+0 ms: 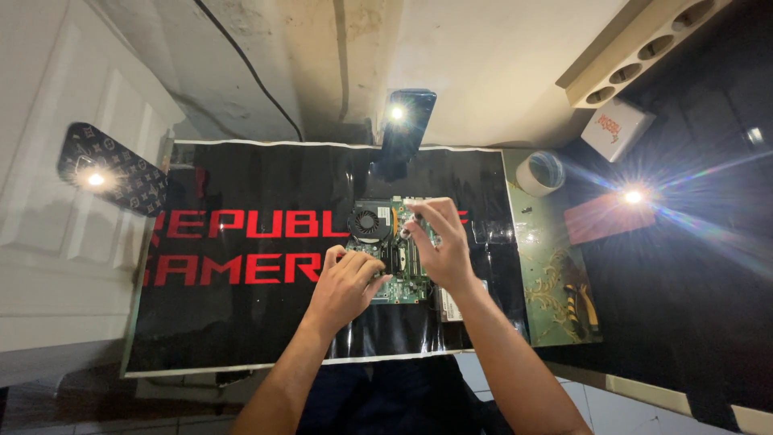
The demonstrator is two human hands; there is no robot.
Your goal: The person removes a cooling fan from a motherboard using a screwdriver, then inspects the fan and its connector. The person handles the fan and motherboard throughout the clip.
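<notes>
Laptop motherboard (394, 278) lies flat on a black mat with red lettering (241, 242), near the mat's right half, cooling fan (368, 222) at the board's upper left.

Left hand (346, 286) rests on the board's lower left part, fingers curled and pressing down on it; they seem to steady it rather than grip anything. Right hand (439, 242) hovers over the board's right part, thumb and forefinger pinched together near the top edge. Whether a small part or screw sits in that pinch I cannot tell.

Judgement: step in hand is fine work on the board, one hand bracing, the other picking at a small fitting. The next move would call for a steady brace and a light, precise pinch.

Hard to read: the right hand covers much of the board's right side. A flat item (459, 306) under the right wrist is mostly hidden. Three bright lamps flare, washing out detail around a tape roll (539, 173) and a reddish flat object (604, 216). Both elbows are cut off at the bottom edge.
</notes>
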